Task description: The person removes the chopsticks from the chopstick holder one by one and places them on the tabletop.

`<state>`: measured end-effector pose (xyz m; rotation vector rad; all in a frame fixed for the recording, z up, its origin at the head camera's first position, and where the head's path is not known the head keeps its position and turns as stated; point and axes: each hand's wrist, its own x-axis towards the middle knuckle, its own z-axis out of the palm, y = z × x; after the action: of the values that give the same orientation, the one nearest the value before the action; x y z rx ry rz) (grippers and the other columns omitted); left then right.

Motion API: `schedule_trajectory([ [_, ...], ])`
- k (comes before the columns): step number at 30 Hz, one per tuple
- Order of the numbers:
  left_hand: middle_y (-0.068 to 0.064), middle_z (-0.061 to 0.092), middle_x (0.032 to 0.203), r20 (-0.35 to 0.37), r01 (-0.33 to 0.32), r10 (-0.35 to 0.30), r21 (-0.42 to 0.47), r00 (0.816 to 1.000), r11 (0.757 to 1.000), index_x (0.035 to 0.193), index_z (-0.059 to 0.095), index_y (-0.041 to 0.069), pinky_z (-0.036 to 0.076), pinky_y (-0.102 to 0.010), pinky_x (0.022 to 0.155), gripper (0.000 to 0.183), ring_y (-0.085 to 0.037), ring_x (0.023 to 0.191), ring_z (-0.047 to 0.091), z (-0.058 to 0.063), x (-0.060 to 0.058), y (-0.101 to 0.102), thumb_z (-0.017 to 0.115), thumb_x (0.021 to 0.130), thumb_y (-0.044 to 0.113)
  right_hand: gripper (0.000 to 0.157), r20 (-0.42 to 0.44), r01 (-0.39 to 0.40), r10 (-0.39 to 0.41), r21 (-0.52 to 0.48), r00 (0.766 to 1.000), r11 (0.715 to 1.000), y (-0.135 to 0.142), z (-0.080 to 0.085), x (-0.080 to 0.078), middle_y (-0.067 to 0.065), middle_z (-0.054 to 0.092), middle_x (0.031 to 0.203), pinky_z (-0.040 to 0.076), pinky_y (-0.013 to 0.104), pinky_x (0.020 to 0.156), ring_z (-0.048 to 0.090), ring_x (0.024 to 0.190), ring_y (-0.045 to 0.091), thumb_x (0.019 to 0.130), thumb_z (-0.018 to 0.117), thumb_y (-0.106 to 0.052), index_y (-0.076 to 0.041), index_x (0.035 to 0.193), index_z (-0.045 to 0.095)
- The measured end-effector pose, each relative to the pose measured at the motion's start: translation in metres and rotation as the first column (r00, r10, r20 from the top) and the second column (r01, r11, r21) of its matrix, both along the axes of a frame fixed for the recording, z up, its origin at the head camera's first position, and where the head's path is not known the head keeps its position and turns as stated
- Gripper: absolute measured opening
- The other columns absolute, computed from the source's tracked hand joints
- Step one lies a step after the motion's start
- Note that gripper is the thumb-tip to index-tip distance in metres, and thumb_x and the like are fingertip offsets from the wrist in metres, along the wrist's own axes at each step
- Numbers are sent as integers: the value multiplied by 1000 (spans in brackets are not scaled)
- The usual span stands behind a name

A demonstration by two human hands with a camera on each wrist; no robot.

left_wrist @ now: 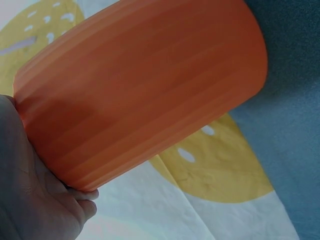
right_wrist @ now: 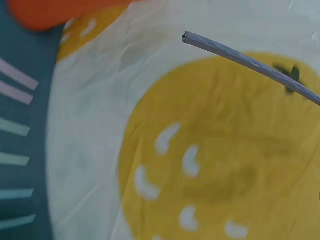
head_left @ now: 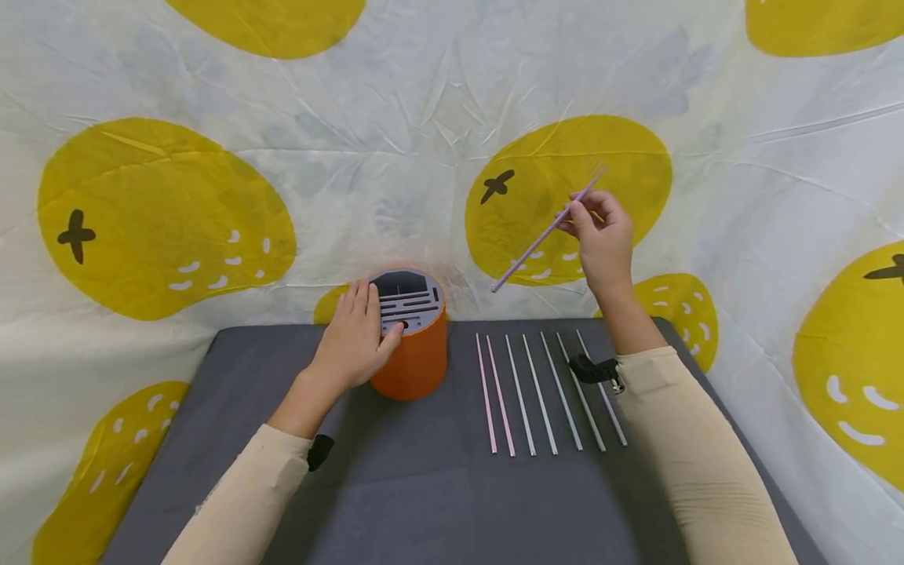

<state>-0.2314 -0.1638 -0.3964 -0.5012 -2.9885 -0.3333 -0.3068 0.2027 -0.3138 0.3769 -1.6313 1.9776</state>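
Note:
In the head view my left hand (head_left: 356, 329) rests on the left rim of an orange cylindrical utensil holder (head_left: 413, 365), its fingers straight and its thumb at the front rim. The holder stands upright, with a grey slotted top (head_left: 417, 310). Its ribbed orange side (left_wrist: 145, 90) fills most of the left wrist view. Raised to the right, my right hand (head_left: 603, 235) pinches a thin purple chopstick (head_left: 530, 255) near its upper end. The chopstick slants down toward the holder. Its lower end (right_wrist: 186, 37) shows in the right wrist view.
Several pastel chopsticks (head_left: 526, 396) lie side by side on the dark grey table (head_left: 424, 494), right of the holder, the rightmost partly under my right forearm. A white cloth (head_left: 395, 157) with yellow fruit prints hangs behind the table.

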Motion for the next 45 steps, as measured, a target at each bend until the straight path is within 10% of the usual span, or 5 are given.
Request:
schedule_trajectory([
  [12, -26, 5, 171, -6, 7, -7, 2, 1000, 1000, 162, 10, -9, 8, -57, 130, 86, -42, 160, 2, 0, 1, -5, 33, 108, 54, 10, 127, 68, -109, 294, 986, 953, 64, -37, 23, -5, 71, 94, 60, 17, 72, 71, 73, 7, 98, 64, 3, 7, 106, 69],
  [22, -26, 2, 172, 3, 2, -2, 4, 1000, 1000, 162, 9, -9, 6, -57, 130, 86, -43, 160, 1, 2, 3, -7, 34, 108, 53, 24, 236, 35, -205, 571, 950, 820, 107, -84, 19, 0, 71, 89, 58, 14, 68, 68, 70, -3, 101, 63, -1, 16, 117, 66],
  [31, -26, 3, 172, -3, -5, 5, 5, 1000, 1000, 162, 9, -8, 7, -58, 129, 86, -43, 160, 2, 1, 4, -8, 34, 108, 53, 38, 318, -86, -310, 808, 896, 583, 136, -115, 18, 28, 71, 108, 52, 7, 66, 67, 74, 2, 106, 59, -25, 7, 124, 68],
  [45, -26, 3, 172, -7, -6, 6, 4, 1000, 1000, 162, 9, -8, 7, -57, 130, 86, -42, 160, 2, 3, 4, -6, 34, 108, 53, 37, 452, -250, -317, 821, 834, 513, 168, -163, 15, 23, 75, 97, 55, 21, 66, 72, 78, 23, 107, 59, -22, 9, 123, 68],
])
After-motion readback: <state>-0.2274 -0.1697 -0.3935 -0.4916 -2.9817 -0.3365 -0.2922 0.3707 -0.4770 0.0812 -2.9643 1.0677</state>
